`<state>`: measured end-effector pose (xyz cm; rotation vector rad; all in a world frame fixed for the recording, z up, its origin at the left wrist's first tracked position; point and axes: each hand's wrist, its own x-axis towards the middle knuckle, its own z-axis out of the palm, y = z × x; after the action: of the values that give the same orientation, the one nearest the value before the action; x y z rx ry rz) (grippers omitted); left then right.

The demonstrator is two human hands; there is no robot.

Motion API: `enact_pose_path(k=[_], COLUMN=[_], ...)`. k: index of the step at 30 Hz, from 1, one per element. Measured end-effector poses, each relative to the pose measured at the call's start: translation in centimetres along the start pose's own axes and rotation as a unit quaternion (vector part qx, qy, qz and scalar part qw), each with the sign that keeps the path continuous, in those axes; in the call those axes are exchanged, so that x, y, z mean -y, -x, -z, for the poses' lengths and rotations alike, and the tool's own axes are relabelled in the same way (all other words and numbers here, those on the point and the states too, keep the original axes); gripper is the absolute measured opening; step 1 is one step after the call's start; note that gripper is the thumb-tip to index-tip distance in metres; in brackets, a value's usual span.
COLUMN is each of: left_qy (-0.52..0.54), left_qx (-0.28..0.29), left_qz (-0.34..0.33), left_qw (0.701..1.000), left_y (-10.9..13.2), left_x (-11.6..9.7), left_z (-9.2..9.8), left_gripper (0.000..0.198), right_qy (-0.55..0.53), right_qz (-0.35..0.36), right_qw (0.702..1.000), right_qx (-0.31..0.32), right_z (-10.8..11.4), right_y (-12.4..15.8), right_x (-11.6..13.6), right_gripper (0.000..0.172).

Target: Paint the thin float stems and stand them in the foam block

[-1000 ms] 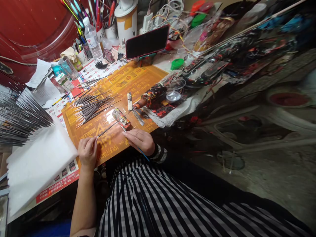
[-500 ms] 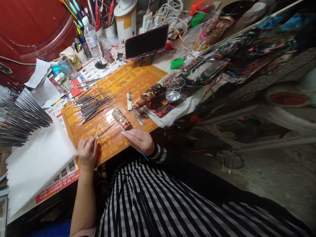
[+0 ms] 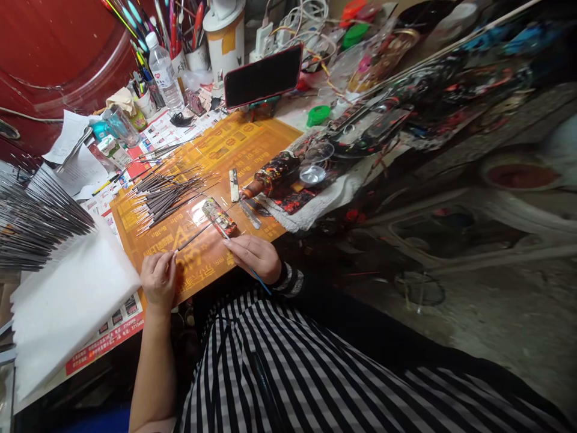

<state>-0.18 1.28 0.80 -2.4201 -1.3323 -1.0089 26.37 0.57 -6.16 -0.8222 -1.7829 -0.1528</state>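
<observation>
My left hand (image 3: 158,279) is closed at the table's front edge, pinching the pale end of a thin dark stick (image 3: 193,237) that looks like a fishing float. The stick slants up and right towards a paint-crusted block (image 3: 219,218) on the orange sheet. In my right hand (image 3: 258,258) is a slim paintbrush with a blue handle (image 3: 261,281); its front end points at the block's lower right part. Whether the brush touches the block or the stick I cannot tell. A pile of similar sticks (image 3: 164,195) lies behind my left hand.
Many dark rods (image 3: 45,222) stand in a white foam block (image 3: 76,300) on the left. A phone (image 3: 264,75) leans at the back near a water bottle (image 3: 166,72). To the right are a paint-smeared bottle (image 3: 277,167), a white cloth (image 3: 311,210) and a green lid (image 3: 318,115).
The view has shifted slightly, so the table things sit a little further left and up. Both hands keep their hold on the stick and the brush.
</observation>
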Motion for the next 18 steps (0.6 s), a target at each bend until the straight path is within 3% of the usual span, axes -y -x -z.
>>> enact_pose_path(k=[18], left_qy=[0.0], left_qx=[0.003], left_qz=[0.006], left_qw=[1.0], left_y=[0.23], left_x=[0.19], left_z=[-0.14], left_gripper=[0.014], right_qy=[-0.019], right_qz=[-0.001], right_qw=[1.0], right_qx=[-0.008], right_z=[0.2], right_y=[-0.21], right_x=[0.25], right_gripper=[0.052])
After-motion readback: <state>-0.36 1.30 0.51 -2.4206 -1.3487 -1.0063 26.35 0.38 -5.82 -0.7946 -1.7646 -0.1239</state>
